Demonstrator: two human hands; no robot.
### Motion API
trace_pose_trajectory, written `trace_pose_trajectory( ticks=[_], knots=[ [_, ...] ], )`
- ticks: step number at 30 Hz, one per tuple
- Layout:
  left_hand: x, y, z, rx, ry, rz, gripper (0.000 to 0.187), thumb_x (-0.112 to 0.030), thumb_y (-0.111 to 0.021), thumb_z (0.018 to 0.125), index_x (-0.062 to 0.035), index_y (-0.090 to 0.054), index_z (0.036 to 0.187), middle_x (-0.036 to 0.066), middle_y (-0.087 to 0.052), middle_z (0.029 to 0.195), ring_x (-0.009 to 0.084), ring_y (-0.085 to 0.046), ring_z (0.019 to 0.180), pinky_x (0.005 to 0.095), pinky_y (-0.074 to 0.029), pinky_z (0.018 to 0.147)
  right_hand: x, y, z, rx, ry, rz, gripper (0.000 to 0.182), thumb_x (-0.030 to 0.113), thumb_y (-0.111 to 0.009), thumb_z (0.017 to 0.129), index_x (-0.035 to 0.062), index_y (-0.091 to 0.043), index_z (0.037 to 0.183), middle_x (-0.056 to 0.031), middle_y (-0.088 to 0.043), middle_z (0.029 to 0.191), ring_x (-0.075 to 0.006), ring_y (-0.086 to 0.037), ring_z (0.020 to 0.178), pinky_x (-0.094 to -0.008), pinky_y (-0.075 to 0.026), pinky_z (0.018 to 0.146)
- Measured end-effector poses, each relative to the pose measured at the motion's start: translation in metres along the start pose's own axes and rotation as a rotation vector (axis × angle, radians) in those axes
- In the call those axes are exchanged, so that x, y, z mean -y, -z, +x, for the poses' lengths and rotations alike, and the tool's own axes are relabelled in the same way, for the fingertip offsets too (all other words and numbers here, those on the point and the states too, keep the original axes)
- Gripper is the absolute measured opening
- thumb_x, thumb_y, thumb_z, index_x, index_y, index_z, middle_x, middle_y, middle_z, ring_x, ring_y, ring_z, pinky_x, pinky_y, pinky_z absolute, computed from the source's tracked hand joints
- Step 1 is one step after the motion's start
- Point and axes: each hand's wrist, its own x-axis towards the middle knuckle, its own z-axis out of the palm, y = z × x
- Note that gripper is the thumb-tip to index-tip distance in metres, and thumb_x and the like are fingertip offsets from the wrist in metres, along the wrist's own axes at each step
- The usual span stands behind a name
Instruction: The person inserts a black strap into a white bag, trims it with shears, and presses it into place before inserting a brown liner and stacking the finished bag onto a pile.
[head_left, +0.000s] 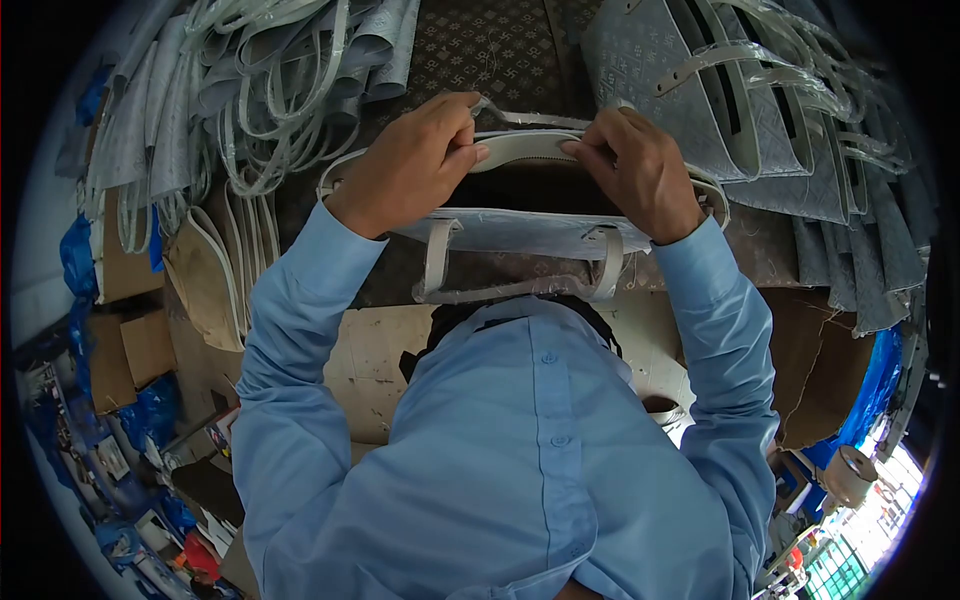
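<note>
A pale grey patterned handbag (530,229) lies before me on the table, its mouth gaping and its dark inside showing. At the left end of the far white rim (525,148), my left hand (412,160) is closed on the edge, thumb on the inner side. My right hand (643,167) pinches the same rim farther right, thumb and fingers on either side. Behind the rim lies the far handle (545,119), wrapped in clear film. The near handle (437,258), also wrapped, hangs over the table's front edge towards me.
Finished-looking grey handbags (640,85) stand in a row at right. Rolled grey panels with film-wrapped straps (285,70) pile up at left, above beige curved pieces (205,270). A dark patterned cover (470,45) lies on the table. Cardboard (148,347) stands lower left.
</note>
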Motion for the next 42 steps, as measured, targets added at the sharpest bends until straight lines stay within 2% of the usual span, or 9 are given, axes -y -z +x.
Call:
trace_pose_trajectory(
  ticks=[5, 14, 17, 19, 24, 30, 35, 37, 42],
  knots=[
    [-0.003, -0.008, -0.003, -0.110, 0.055, -0.085, 0.021, -0.009, -0.063, 0.082, 0.0030, -0.048, 0.091, 0.010, -0.051, 0.080, 0.0271, -0.052, 0.064, 0.0354, -0.044, 0.060, 0.003, 0.001, 0.001, 0.024, -0.014, -0.034, 0.025, 0.016, -0.069, 0.077, 0.0045, -0.048, 0.075, -0.0107, -0.053, 0.065, -0.0286, -0.055, 0.060, -0.0377, -0.047, 0.052],
    [-0.037, 0.001, 0.006, -0.234, 0.030, 0.576, 0.028, -0.017, -0.068, 0.079, -0.0008, -0.055, 0.098, 0.017, -0.053, 0.120, 0.0346, -0.060, 0.087, 0.0401, -0.047, 0.085, 0.005, 0.004, 0.003, 0.006, 0.023, -0.012, 0.023, 0.012, -0.069, 0.075, 0.0043, -0.047, 0.073, -0.0101, -0.053, 0.068, -0.0286, -0.057, 0.066, -0.0379, -0.048, 0.055],
    [-0.029, -0.003, 0.029, -0.253, -0.273, 0.407, 0.027, -0.024, -0.065, 0.082, -0.0020, -0.058, 0.096, 0.019, -0.059, 0.107, 0.0382, -0.060, 0.081, 0.0433, -0.043, 0.093, 0.004, 0.004, 0.003, 0.014, 0.008, -0.006, 0.023, 0.012, -0.069, 0.075, 0.0043, -0.047, 0.074, -0.0103, -0.053, 0.068, -0.0290, -0.056, 0.067, -0.0380, -0.048, 0.056],
    [0.004, -0.018, 0.039, 0.243, -0.105, 0.136, 0.026, -0.029, -0.059, 0.085, -0.0035, -0.061, 0.092, 0.019, -0.064, 0.088, 0.0375, -0.061, 0.075, 0.0421, -0.047, 0.083, 0.004, 0.004, 0.001, 0.015, 0.024, -0.005, 0.023, 0.011, -0.069, 0.075, 0.0042, -0.047, 0.075, -0.0104, -0.054, 0.068, -0.0290, -0.056, 0.067, -0.0381, -0.048, 0.056],
    [0.001, -0.023, 0.037, 0.097, -0.167, 0.115, 0.023, -0.027, -0.057, 0.086, -0.0053, -0.064, 0.083, 0.018, -0.061, 0.068, 0.0359, -0.061, 0.069, 0.0431, -0.049, 0.064, 0.004, 0.007, 0.001, 0.010, -0.031, 0.016, 0.022, 0.010, -0.067, 0.075, 0.0036, -0.046, 0.075, -0.0113, -0.053, 0.067, -0.0300, -0.056, 0.068, -0.0394, -0.047, 0.058],
    [-0.005, -0.022, 0.039, 0.037, -0.189, 0.118, 0.020, -0.023, -0.058, 0.085, -0.0056, -0.063, 0.077, 0.017, -0.059, 0.063, 0.0361, -0.060, 0.066, 0.0420, -0.050, 0.064, 0.010, 0.039, -0.024, 0.067, 0.011, -0.072, 0.049, 0.003, -0.073, 0.066, 0.0026, -0.056, 0.112, -0.0185, -0.049, 0.127, -0.0316, -0.051, 0.115, -0.0358, -0.041, 0.098],
    [-0.026, -0.022, 0.056, 0.147, -0.154, 0.301, 0.020, -0.022, -0.056, 0.087, -0.0044, -0.062, 0.079, 0.018, -0.060, 0.063, 0.0354, -0.061, 0.066, 0.0450, -0.048, 0.059, 0.016, 0.061, -0.029, -0.263, -0.350, 0.064, 0.042, 0.009, -0.074, 0.068, 0.0052, -0.058, 0.106, -0.0157, -0.057, 0.114, -0.0341, -0.056, 0.103, -0.0380, -0.046, 0.086],
    [-0.036, -0.027, 0.066, 0.187, -0.133, 0.061, 0.020, -0.020, -0.055, 0.088, -0.0028, -0.061, 0.081, 0.019, -0.060, 0.063, 0.0349, -0.062, 0.065, 0.0449, -0.048, 0.058, 0.003, 0.059, -0.039, 0.100, -0.381, -0.121, 0.036, 0.014, -0.074, 0.070, 0.0075, -0.062, 0.104, -0.0141, -0.063, 0.099, -0.0332, -0.061, 0.090, -0.0369, -0.050, 0.076],
    [-0.028, -0.044, 0.075, 0.219, -0.290, 0.097, 0.021, -0.021, -0.055, 0.089, -0.0022, -0.057, 0.080, 0.016, -0.061, 0.063, 0.0333, -0.062, 0.057, 0.0418, -0.047, 0.050, -0.014, 0.047, -0.042, 0.034, -0.313, -0.146, 0.022, 0.020, -0.069, 0.075, 0.0078, -0.064, 0.093, -0.0126, -0.063, 0.078, -0.0325, -0.061, 0.071, -0.0383, -0.048, 0.063]
  ],
)
